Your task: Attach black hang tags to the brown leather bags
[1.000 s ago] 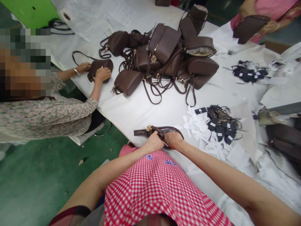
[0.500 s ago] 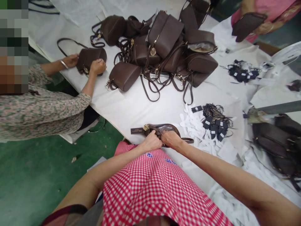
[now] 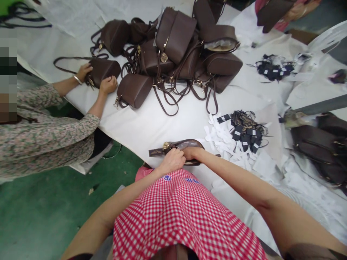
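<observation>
- Left hand (image 3: 173,160) curls tight on bag (image 3: 189,143); right hand (image 3: 191,153) at its opening (fingers hidden, can't tell grip).
- Best keep tag (image 3: 156,152) flat, outside.

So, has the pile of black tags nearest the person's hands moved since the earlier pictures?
No: judged against the heap of brown bags, the black tags haven't shifted; the whole view has.

Single view, head-worn: looks forward, steeply down past apron (image 3: 176,206). Left hand (image 3: 172,160) and right hand (image 3: 191,153) close, just below centre; bag pile (image 3: 176,39) farther off, upper frame.
</observation>
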A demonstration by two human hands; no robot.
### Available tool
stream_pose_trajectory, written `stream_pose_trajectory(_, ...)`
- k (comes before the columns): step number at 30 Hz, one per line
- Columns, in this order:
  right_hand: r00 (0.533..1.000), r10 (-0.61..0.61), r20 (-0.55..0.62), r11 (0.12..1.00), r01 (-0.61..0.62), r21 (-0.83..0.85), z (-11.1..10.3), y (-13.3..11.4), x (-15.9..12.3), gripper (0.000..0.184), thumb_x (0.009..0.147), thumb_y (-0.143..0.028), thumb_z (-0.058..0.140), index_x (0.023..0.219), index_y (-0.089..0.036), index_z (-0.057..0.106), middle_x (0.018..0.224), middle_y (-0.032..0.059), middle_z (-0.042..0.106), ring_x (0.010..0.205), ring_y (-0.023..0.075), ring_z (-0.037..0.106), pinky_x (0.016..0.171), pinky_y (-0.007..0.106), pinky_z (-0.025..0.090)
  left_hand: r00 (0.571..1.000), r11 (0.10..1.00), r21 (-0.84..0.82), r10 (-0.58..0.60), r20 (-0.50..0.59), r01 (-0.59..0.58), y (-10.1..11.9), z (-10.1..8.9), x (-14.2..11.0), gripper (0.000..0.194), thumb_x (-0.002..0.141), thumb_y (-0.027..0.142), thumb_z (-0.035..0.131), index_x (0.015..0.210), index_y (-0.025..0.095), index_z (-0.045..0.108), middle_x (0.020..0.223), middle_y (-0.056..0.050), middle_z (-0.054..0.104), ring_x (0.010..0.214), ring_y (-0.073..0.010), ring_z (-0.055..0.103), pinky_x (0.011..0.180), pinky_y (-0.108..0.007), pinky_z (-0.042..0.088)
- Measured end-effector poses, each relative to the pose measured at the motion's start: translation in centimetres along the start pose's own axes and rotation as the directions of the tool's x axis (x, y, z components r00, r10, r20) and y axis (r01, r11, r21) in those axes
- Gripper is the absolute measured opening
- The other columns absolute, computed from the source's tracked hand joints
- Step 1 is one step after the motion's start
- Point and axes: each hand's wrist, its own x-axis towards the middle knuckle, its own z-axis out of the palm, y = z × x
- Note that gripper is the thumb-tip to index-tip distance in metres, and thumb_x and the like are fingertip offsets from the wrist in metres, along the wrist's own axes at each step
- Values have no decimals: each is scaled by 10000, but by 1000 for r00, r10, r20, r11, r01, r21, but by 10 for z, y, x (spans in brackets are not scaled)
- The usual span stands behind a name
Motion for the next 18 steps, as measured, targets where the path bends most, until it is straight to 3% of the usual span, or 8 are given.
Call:
stream_pose_trajectory(2,998,-48,-28,997,50,62,-14,3,-26,133,822,-87,595,839,-163,703,901,64,729,821,173,675,750,257,516,1000,1000,12,-6,15,6,-2,-3,3,271,950,168,434,821,122,667,832,-92,649,847,-201,570,738,-353,371)
stream_pose_trajectory(5,954,-60,-295,987,100,124,-26,15,-81,266,918,-135,449,1076,-177,659,1075,74,695,978,176,643,880,291,481,993,997,-3,74,88,-74,-6,-9,8,243,947,192,456,845,130,667,839,-78,663,849,-204,592,753,-353,384)
stream_pose_trajectory(7,904,34,-425,999,-15,49,-21,27,-117,256,906,-213,518,1134,-158,622,1089,117,668,1000,225,625,888,351,469,985,992,-39,127,118,-123,-8,-16,10,208,922,298,534,877,138,659,851,-70,665,834,-203,602,742,-343,391)
stream_pose_trajectory(10,887,179,-425,962,-249,-115,-1,40,-150,255,792,-206,679,1034,-136,640,965,147,661,934,288,623,873,424,441,979,982,-86,179,99,-171,-15,-26,10,311,860,457,606,877,148,638,856,-64,656,806,-198,602,726,-329,399)
stream_pose_trajectory(13,881,180,-438,964,-246,-100,14,37,-151,66,864,-187,588,882,-155,643,831,108,647,839,241,614,837,378,433,966,967,-66,250,67,-246,-25,-28,11,314,885,451,568,827,147,624,827,-65,648,808,-196,592,757,-336,409)
stream_pose_trajectory(16,807,89,-583,996,-65,61,14,17,-130,164,939,-245,480,952,-168,624,887,90,650,851,202,594,790,316,440,926,926,-96,372,58,-366,-33,-22,13,313,929,419,492,831,149,617,812,-71,636,823,-195,577,784,-344,426)
stream_pose_trajectory(18,759,52,-649,992,37,123,9,1,-110,160,933,-258,490,959,-161,614,896,83,651,852,197,586,783,311,445,926,910,-184,377,-2,-371,-34,-17,14,316,937,425,465,886,148,609,845,-77,629,847,-196,570,798,-342,443)
